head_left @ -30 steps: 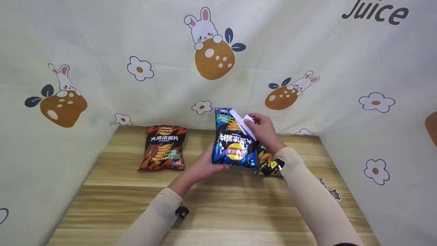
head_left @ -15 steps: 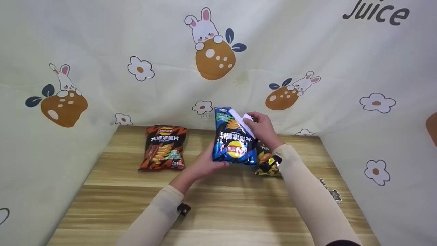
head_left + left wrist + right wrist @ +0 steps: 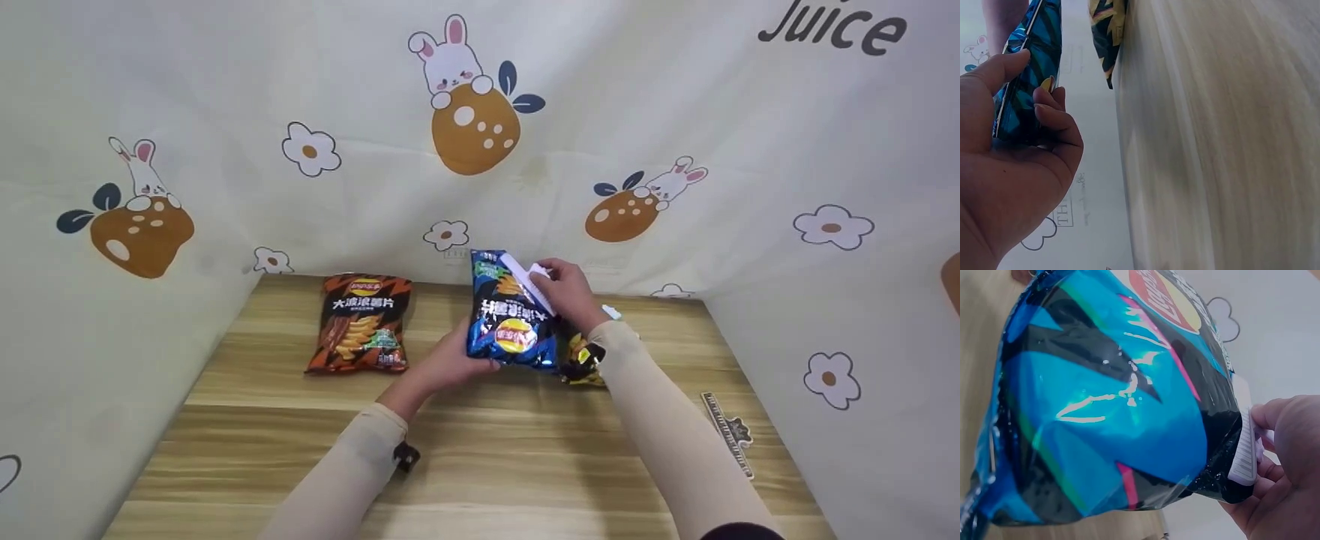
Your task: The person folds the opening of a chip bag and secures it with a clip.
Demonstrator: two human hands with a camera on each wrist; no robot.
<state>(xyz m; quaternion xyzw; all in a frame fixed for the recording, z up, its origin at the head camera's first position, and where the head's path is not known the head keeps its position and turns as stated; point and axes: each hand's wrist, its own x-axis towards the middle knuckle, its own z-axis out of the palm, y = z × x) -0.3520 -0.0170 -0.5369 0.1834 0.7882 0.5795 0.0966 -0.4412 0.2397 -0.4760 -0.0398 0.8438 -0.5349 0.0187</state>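
Note:
A blue and black chip bag (image 3: pixel 499 326) is held up over the back of the table, its print upside down in the head view. My left hand (image 3: pixel 450 361) grips its lower left edge; in the left wrist view the thumb (image 3: pixel 1015 64) lies on one side and curled fingers on the other. A white bag clip (image 3: pixel 527 285) sits aslant across the bag's upper right corner. My right hand (image 3: pixel 568 291) pinches the clip's handle. In the right wrist view the clip's ribbed bar (image 3: pixel 1244 439) lies along the bag's edge, with thumb and fingers at its back.
An orange and black chip bag (image 3: pixel 358 322) lies at the back left of the wooden table (image 3: pixel 480 465). Behind my right wrist, a yellow and black bag (image 3: pixel 581 360) is partly hidden. A flat clip with a dark figure (image 3: pixel 731 435) lies at the right edge.
Both hands have lowered slightly with the blue chip bag and its clip. My right forearm has shifted left, uncovering more of the clip at the table's right edge.

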